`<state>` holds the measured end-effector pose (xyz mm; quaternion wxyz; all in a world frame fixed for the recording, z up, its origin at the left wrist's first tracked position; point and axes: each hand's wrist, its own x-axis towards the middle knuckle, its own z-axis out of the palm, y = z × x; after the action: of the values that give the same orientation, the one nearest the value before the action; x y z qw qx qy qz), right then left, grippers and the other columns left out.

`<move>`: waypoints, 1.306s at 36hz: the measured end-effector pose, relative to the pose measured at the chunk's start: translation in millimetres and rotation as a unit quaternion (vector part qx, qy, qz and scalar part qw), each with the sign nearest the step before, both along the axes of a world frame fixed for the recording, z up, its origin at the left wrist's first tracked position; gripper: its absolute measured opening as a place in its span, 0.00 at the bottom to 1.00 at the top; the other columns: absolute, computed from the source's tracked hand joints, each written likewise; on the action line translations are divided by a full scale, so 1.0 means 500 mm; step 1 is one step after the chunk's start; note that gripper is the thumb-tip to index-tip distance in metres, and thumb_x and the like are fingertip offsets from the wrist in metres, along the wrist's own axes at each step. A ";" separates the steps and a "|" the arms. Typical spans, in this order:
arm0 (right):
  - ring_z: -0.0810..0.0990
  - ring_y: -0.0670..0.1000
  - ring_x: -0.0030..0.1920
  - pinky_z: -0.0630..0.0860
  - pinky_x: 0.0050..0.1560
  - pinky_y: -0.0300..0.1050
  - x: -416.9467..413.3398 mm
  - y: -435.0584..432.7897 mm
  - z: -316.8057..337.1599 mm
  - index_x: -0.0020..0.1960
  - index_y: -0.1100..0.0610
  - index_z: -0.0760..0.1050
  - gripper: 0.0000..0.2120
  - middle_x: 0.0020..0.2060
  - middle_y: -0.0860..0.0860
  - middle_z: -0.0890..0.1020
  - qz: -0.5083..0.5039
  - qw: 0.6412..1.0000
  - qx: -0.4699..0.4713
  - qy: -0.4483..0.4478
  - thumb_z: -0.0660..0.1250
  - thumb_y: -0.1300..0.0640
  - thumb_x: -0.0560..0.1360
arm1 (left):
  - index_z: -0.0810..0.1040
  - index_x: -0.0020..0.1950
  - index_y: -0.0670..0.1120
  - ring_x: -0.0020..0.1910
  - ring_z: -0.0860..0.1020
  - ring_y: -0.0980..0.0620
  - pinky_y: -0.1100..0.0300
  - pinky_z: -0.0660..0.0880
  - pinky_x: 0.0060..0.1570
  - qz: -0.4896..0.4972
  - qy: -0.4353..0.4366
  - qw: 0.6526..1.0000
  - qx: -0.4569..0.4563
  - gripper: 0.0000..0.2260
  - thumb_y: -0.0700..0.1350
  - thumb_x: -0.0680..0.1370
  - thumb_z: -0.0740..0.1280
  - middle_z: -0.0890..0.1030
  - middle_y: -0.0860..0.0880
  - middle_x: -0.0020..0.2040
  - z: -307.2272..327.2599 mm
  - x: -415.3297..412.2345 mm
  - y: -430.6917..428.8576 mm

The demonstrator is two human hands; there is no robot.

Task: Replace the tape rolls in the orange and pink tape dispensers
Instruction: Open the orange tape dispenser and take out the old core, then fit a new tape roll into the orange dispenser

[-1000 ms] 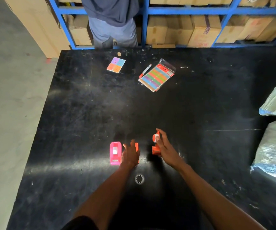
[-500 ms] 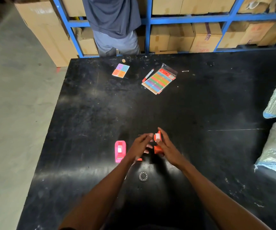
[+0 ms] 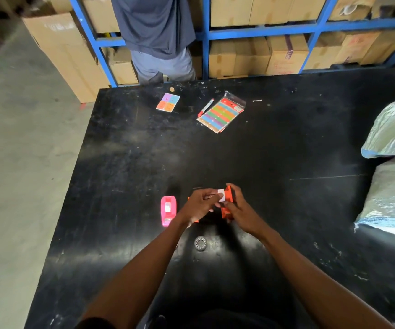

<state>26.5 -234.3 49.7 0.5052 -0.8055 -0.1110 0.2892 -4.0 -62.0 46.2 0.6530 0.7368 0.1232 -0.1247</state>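
My right hand (image 3: 241, 211) holds the orange tape dispenser (image 3: 227, 201) upright on the black table (image 3: 286, 210), with a white tape roll (image 3: 221, 195) showing at its top. My left hand (image 3: 198, 205) reaches across and pinches that white roll with its fingertips. A second orange piece (image 3: 194, 220) lies mostly hidden under my left hand. The pink tape dispenser (image 3: 168, 210) lies untouched on the table just left of my left hand, a white roll visible inside it.
A small clear tape ring (image 3: 200, 243) lies near my forearms. At the far side lie a colourful card (image 3: 168, 102), a red-tipped marker (image 3: 205, 107) and a packet of coloured strips (image 3: 221, 112). A person stands beyond the table by blue shelves. Plastic-wrapped bundles (image 3: 393, 162) crowd the right edge.
My left hand left the spot beside the pink dispenser and moved right to the orange dispenser, where its fingers now pinch the white roll. My right hand kept its hold.
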 end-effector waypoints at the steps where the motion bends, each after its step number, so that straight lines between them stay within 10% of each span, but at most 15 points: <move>1: 0.81 0.51 0.42 0.82 0.47 0.55 0.000 -0.005 -0.001 0.75 0.46 0.56 0.23 0.51 0.54 0.79 -0.005 1.000 -0.002 -0.003 0.58 0.58 0.84 | 0.83 0.54 0.44 0.42 0.81 0.53 0.64 0.76 0.40 0.011 0.003 1.000 0.002 0.08 0.46 0.81 0.66 0.83 0.44 0.42 -0.004 0.000 0.002; 7: 0.84 0.61 0.44 0.82 0.48 0.60 0.009 -0.030 0.000 0.74 0.43 0.57 0.21 0.48 0.51 0.79 -0.051 0.999 -0.011 0.005 0.57 0.56 0.84 | 0.83 0.51 0.43 0.32 0.78 0.59 0.59 0.74 0.39 0.054 0.049 0.992 0.099 0.10 0.50 0.79 0.69 0.83 0.50 0.37 -0.067 -0.027 -0.006; 18: 0.81 0.67 0.53 0.79 0.57 0.58 -0.002 -0.029 0.022 0.76 0.48 0.58 0.22 0.57 0.59 0.80 -0.054 0.999 -0.005 0.008 0.50 0.44 0.85 | 0.78 0.59 0.41 0.60 0.78 0.40 0.50 0.72 0.59 -0.202 0.074 0.877 0.429 0.18 0.53 0.77 0.66 0.80 0.40 0.60 -0.161 -0.089 -0.121; 21: 0.82 0.64 0.46 0.79 0.52 0.59 -0.008 -0.029 0.016 0.76 0.46 0.58 0.20 0.57 0.69 0.79 -0.048 0.999 -0.001 0.002 0.49 0.44 0.85 | 0.76 0.63 0.41 0.63 0.76 0.41 0.50 0.70 0.64 -0.206 0.083 0.869 0.443 0.19 0.52 0.77 0.66 0.78 0.40 0.64 -0.181 -0.095 -0.132; 30: 0.83 0.52 0.42 0.83 0.40 0.51 -0.016 -0.025 0.000 0.74 0.44 0.58 0.17 0.54 0.45 0.77 -0.008 1.000 0.002 0.025 0.52 0.48 0.85 | 0.72 0.65 0.44 0.63 0.76 0.41 0.50 0.72 0.60 -0.109 0.072 0.908 0.397 0.31 0.57 0.69 0.75 0.76 0.43 0.65 -0.174 -0.116 -0.079; 37: 0.84 0.50 0.48 0.83 0.53 0.61 -0.033 -0.021 -0.030 0.71 0.40 0.61 0.15 0.55 0.42 0.77 -0.026 0.998 0.005 0.054 0.54 0.48 0.85 | 0.72 0.63 0.46 0.60 0.76 0.42 0.50 0.72 0.59 -0.091 0.059 0.892 0.439 0.38 0.59 0.59 0.80 0.76 0.47 0.63 -0.195 -0.176 -0.012; 47: 0.83 0.46 0.51 0.78 0.59 0.50 -0.058 -0.036 -0.026 0.73 0.41 0.59 0.17 0.61 0.51 0.79 0.009 0.999 -0.037 0.033 0.53 0.46 0.85 | 0.77 0.60 0.49 0.58 0.79 0.45 0.53 0.74 0.58 -0.064 0.047 0.914 0.397 0.20 0.56 0.72 0.70 0.81 0.47 0.58 -0.195 -0.197 -0.026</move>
<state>-2.3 -252.3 36.5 0.4759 -0.8128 -0.0906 0.3235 -102.4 -74.9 -51.1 0.2909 0.9350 0.1452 -0.1414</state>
